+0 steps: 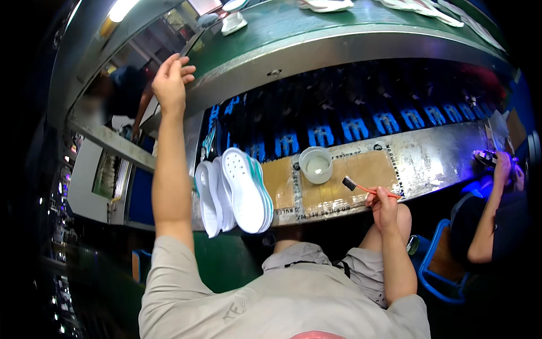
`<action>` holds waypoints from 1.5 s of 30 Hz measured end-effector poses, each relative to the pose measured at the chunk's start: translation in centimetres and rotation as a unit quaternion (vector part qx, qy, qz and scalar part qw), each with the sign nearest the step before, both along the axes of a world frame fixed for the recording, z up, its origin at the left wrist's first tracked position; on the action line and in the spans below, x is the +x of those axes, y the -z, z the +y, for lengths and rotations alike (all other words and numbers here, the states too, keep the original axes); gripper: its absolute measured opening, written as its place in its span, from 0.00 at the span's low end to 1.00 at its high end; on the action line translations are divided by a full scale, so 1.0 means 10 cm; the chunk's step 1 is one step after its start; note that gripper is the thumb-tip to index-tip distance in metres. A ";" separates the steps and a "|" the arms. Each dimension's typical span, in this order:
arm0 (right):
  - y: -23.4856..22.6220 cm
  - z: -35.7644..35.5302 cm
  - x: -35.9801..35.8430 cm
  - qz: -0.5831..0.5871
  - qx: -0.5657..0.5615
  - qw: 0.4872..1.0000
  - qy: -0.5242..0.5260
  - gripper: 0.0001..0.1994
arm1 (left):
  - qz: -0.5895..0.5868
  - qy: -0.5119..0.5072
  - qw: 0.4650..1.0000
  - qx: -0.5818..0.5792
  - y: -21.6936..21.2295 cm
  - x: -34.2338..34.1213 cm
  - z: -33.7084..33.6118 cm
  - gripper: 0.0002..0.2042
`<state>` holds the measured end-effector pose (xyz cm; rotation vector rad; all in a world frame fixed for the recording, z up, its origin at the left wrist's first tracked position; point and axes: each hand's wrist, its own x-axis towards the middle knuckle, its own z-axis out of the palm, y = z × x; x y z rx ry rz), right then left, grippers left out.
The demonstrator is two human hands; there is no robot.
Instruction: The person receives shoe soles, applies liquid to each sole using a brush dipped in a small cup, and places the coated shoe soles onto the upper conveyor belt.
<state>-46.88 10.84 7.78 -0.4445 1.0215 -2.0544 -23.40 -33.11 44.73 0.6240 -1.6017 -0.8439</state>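
My left hand (pixel 170 80) is raised far up to the left edge of the green conveyor belt (pixel 293 22), fingers apart, holding nothing that I can see. My right hand (pixel 384 204) rests at the front edge of the metal workbench (pixel 429 161) and grips an orange-handled brush (pixel 361 187), bristles pointing left. A small white bowl of pale liquid (pixel 316 164) stands just left of the brush on a taped cardboard pad (pixel 367 169). A stack of white shoe soles with green edges (pixel 237 189) leans upright at the bench's left end.
White shoe parts (pixel 232 21) lie on the belt above. Below the belt runs a dark rack with blue-marked pieces (pixel 350 127). A co-worker on a blue chair (pixel 437 265) sits at the right, hands at the bench. Another person is at the far left.
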 end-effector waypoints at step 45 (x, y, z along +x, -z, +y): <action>-1.53 -0.86 0.14 0.506 0.200 0.839 -0.027 0.11 | 0.232 0.475 0.652 0.544 2.49 1.55 2.56 0.45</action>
